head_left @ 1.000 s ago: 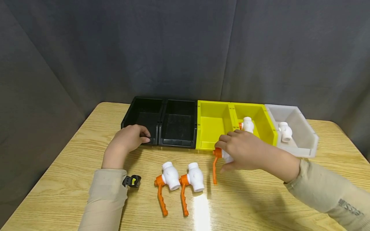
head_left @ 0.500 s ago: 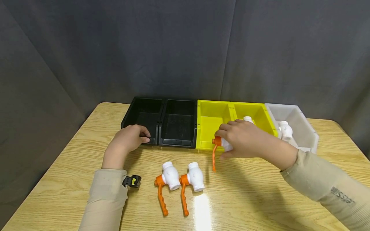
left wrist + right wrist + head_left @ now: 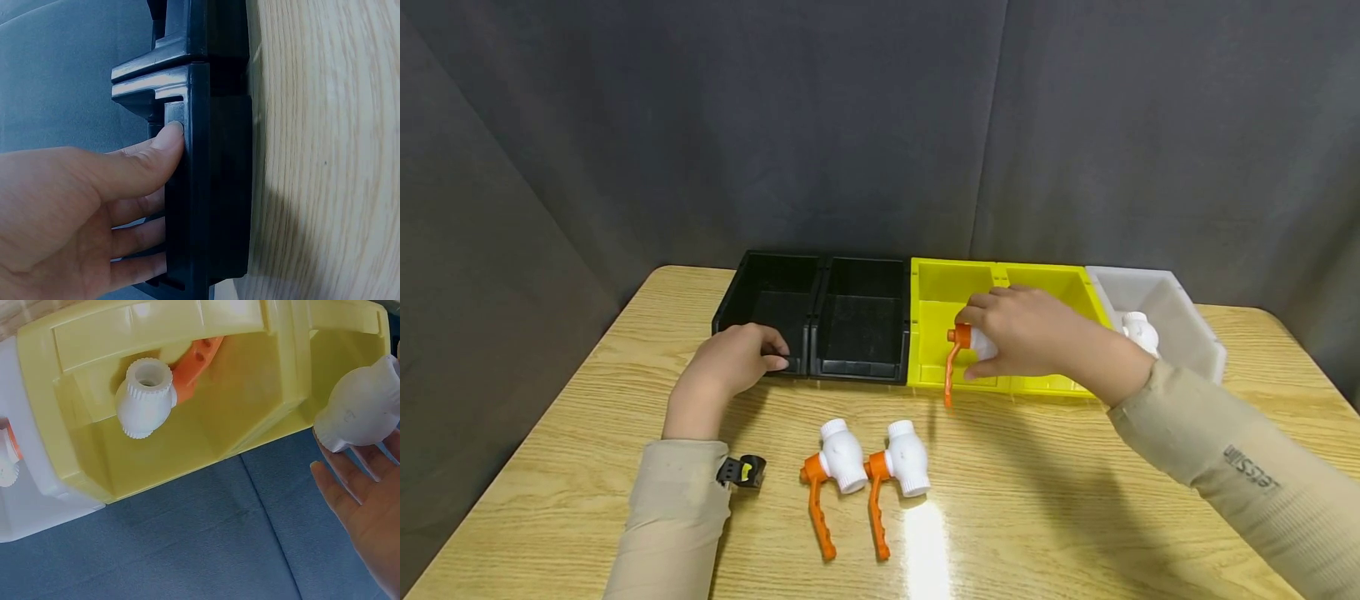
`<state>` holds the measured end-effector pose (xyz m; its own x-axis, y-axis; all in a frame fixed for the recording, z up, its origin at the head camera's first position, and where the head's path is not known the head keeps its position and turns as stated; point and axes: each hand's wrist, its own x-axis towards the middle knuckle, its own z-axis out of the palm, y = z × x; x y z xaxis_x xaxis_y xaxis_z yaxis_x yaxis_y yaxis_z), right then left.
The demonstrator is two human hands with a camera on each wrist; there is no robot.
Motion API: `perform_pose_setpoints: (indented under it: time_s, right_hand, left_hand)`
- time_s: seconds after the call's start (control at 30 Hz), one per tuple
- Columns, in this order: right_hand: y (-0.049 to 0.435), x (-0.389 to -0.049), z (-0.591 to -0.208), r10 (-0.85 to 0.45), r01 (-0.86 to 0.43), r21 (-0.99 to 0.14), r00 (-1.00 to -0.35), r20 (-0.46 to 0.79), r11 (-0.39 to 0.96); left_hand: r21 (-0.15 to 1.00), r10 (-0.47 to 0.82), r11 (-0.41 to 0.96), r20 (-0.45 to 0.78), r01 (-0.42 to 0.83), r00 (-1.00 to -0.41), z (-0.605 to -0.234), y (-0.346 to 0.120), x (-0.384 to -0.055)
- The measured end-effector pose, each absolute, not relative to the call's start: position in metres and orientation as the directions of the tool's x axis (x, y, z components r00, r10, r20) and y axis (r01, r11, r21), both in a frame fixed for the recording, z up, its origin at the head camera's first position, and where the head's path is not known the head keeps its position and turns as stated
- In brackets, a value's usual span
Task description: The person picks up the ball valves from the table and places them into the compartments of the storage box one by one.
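Observation:
My right hand (image 3: 1026, 333) grips a white ball valve (image 3: 982, 343) with an orange handle (image 3: 951, 375), held above the front of the yellow bins. The right wrist view shows the held valve's white body (image 3: 359, 409) against the fingers. My left hand (image 3: 733, 362) holds the front lip of the leftmost black bin (image 3: 775, 304); in the left wrist view its thumb (image 3: 165, 137) presses on the lip and the other fingertips are hidden behind it. Two more valves, a left one (image 3: 844, 458) and a right one (image 3: 907, 460), lie side by side on the table.
A second black bin (image 3: 863, 312), a left yellow bin (image 3: 955, 287), a right yellow bin (image 3: 206, 425) containing a valve (image 3: 144, 403), and a white bin (image 3: 1206, 333) with another valve (image 3: 1141, 332) stand in a row. A dark curtain (image 3: 850, 125) hangs behind the wooden table (image 3: 1037, 517).
My right hand has lifted the ball valve from near the table, up and away from me, over the yellow bins' front edge. My left hand has stayed in place.

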<state>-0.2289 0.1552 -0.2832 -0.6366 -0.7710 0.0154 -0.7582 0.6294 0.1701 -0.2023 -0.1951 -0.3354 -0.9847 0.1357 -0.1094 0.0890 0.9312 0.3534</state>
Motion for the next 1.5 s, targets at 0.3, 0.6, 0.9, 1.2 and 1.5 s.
perform_pose_setpoints:
  time_s: [0.3, 0.6, 0.9, 1.2, 1.5]
  right_hand:
    - [0.151, -0.244, -0.285, -0.736, -0.73, 0.135, -0.677, -0.005, 0.671]
    - [0.143, -0.261, -0.288, -0.687, -0.688, 0.099, -0.725, -0.044, 0.719]
    - [0.14, -0.275, -0.287, -0.652, -0.657, 0.092, -0.754, -0.082, 0.748]
    - [0.137, -0.289, -0.292, -0.601, -0.611, 0.077, -0.79, -0.123, 0.788]
    - [0.133, -0.298, -0.292, -0.569, -0.589, 0.108, -0.805, -0.168, 0.801]
  left_hand:
    - [0.35, 0.133, 0.933, -0.107, 0.087, -0.985, -0.336, -0.196, -0.202]
    - [0.35, 0.12, 0.934, -0.112, 0.074, -0.986, -0.337, -0.196, -0.201]
    - [0.35, 0.127, 0.933, -0.114, 0.08, -0.985, -0.336, -0.196, -0.202]
    - [0.35, 0.124, 0.934, -0.117, 0.076, -0.985, -0.336, -0.195, -0.203]
    - [0.348, 0.132, 0.934, -0.115, 0.085, -0.985, -0.336, -0.194, -0.204]
